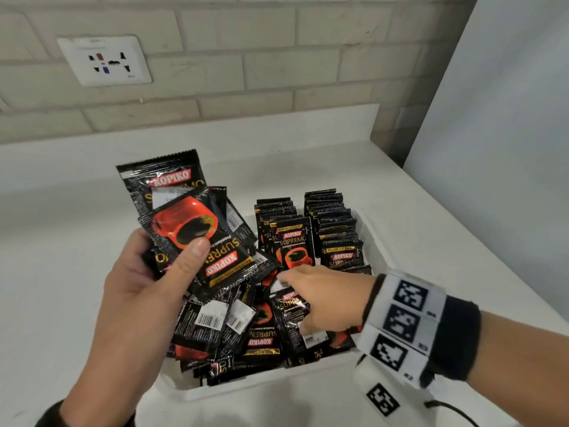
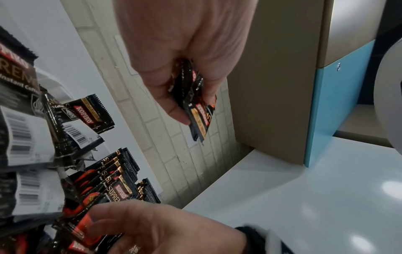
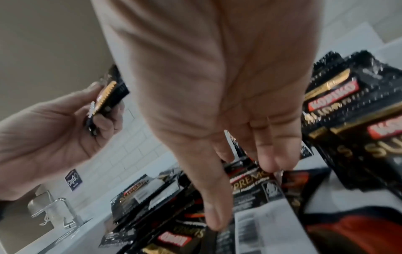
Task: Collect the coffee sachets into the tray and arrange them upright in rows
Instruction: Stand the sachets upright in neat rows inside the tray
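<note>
The left hand (image 1: 147,282) grips a fanned bunch (image 1: 197,229) of glossy black sachets above the tray's (image 1: 377,241) left side, thumb pressed on the top one, which shows a red cup and an upside-down KOPIKO label. The right hand (image 1: 326,298) reaches into the loose pile (image 1: 246,331) in the tray's near half, fingers (image 3: 269,154) extended and touching a sachet; no grasp shows. Some loose ones lie face down, with white barcode patches. At the far right, two rows (image 1: 311,229) stand upright, serrated tops up. The tray sits on a white counter (image 1: 61,241).
</note>
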